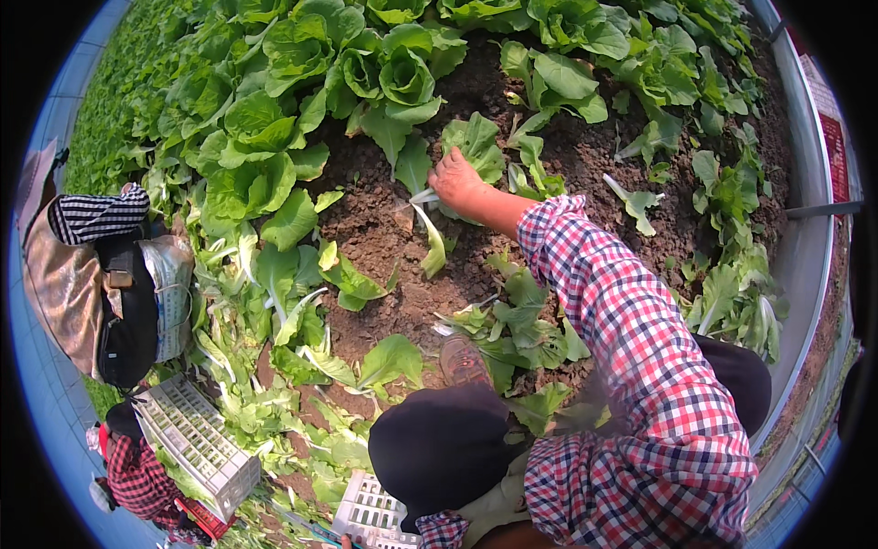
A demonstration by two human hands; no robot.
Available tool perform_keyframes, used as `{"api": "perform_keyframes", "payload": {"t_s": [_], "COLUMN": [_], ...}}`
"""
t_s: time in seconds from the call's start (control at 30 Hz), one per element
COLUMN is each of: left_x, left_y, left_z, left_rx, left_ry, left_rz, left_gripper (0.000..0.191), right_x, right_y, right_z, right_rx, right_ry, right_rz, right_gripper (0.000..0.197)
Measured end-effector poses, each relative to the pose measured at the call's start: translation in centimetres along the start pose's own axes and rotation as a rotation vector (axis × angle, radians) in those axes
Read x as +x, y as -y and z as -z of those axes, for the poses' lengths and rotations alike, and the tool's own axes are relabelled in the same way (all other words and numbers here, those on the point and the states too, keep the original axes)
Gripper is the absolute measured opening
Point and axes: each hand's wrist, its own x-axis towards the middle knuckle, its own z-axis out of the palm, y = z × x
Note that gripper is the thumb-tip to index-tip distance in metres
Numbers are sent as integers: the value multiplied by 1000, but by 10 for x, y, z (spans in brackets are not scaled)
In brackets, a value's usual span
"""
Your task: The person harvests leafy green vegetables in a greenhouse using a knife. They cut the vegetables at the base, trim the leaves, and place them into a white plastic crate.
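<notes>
My right hand [456,180], at the end of a checked sleeve, is closed on a green leaf [480,147] with a white stalk, low over the brown soil. A loose yellowish leaf [433,247] lies just below it. Heads of leafy greens [405,72] stand rooted above and to the left. At the bottom edge only a fingertip of my left hand [346,542] shows, beside a narrow tool with a teal part [325,532]; whether it holds the tool cannot be told. The white plastic crate [370,504] is next to it.
Cut leaves [274,405] litter the ground. My shoe [463,360] stands on the soil. Another white crate [199,439] is at lower left, near a person in a red checked top [140,477]. Another person [75,288] is at far left. A metal edge [809,254] curves along the right.
</notes>
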Motion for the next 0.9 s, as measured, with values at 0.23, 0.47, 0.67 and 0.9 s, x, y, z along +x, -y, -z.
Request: {"api": "perform_keyframes", "payload": {"t_s": [0.23,0.47,0.67,0.9], "left_x": [27,59,86,145], "left_y": [-62,-149,-210,-306], "left_z": [9,11,15,14], "left_rx": [-348,-698,-907,-1011], "left_ry": [125,250,353,574], "left_rz": [-84,-189,-74,-332], "left_gripper": [28,26,23,22], "right_x": [-42,-57,-73,-107], "right_y": [16,-133,-207,-198], "right_z": [32,23,-54,-29], "right_rx": [441,304,220,547], "right_ry": [345,-124,-174,93], "right_rz": [93,-290,-621,-586], "right_gripper": [21,19,43,23]}}
